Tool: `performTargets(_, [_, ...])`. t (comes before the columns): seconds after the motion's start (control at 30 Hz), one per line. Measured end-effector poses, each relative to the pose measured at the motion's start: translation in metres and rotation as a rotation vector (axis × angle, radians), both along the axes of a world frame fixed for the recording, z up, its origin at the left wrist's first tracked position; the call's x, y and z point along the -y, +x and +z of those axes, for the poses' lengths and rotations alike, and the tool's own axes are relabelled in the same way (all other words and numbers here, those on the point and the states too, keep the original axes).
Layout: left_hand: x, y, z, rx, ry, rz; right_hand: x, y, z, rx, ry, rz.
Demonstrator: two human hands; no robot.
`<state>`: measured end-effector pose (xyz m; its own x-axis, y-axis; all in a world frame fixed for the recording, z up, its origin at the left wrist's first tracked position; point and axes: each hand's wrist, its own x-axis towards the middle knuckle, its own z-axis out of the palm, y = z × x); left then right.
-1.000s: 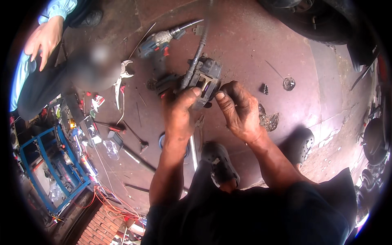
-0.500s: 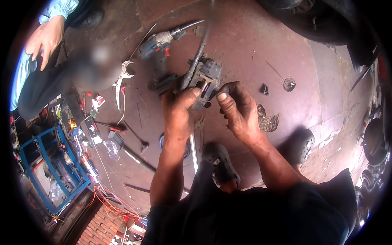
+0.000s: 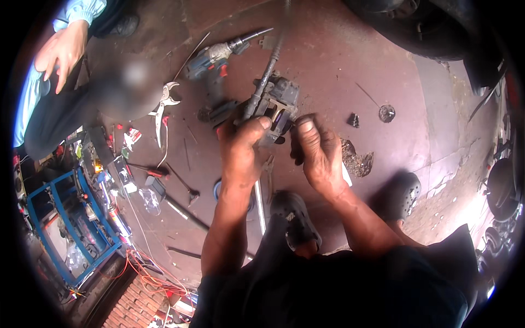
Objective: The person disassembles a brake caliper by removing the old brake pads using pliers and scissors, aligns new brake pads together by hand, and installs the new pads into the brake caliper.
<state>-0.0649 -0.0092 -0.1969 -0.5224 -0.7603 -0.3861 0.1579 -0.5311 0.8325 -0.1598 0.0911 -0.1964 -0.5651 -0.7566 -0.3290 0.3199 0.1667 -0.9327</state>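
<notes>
Below us spreads a reddish floor (image 3: 328, 60). Ahead, our left hand (image 3: 240, 142) grips a dark metal caliper (image 3: 284, 91); beside its right edge, our right hand (image 3: 318, 153) has just rolled thumb-up, suggesting twisting, though we cannot tell whether it pinches anything.

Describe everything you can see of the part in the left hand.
The part is dark, grimy and blocky, metal by its look, with an opening in its middle where something brass-coloured and a touch of purple show. It leans slightly right in the picture. A dark hose runs along its left side toward the top edge. The left hand grips its lower left, thumb near the opening. The right hand is at its lower right; contact is unclear.
</notes>
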Motion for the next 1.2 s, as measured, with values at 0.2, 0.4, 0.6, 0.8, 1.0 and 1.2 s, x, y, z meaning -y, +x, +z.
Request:
performTargets(0.2, [-0.001,0.002,-0.001,-0.011,0.043,-0.026,0.001,-0.011,-0.011,-0.504,-0.022,0.073])
performTargets(0.4, [-0.002,-0.001,-0.001,0.067,-0.028,-0.042,0.002,-0.003,0.002,0.573,0.079,-0.114])
performTargets(0.6, [-0.001,0.0,0.001,0.059,-0.031,0.05,-0.003,-0.008,0.001,-0.342,0.049,0.068])
performTargets(0.8, [-0.001,-0.002,0.001,0.055,-0.02,0.049,0.001,-0.014,-0.003,-0.405,-0.021,0.152])
performTargets(1.0, [0.002,0.005,-0.011,0.044,0.102,-0.072,0.001,-0.003,0.002,0.73,0.12,-0.031])
performTargets(1.2, [-0.003,0.001,-0.008,0.075,0.009,0.053,-0.001,-0.011,-0.007,-0.461,-0.035,0.085])
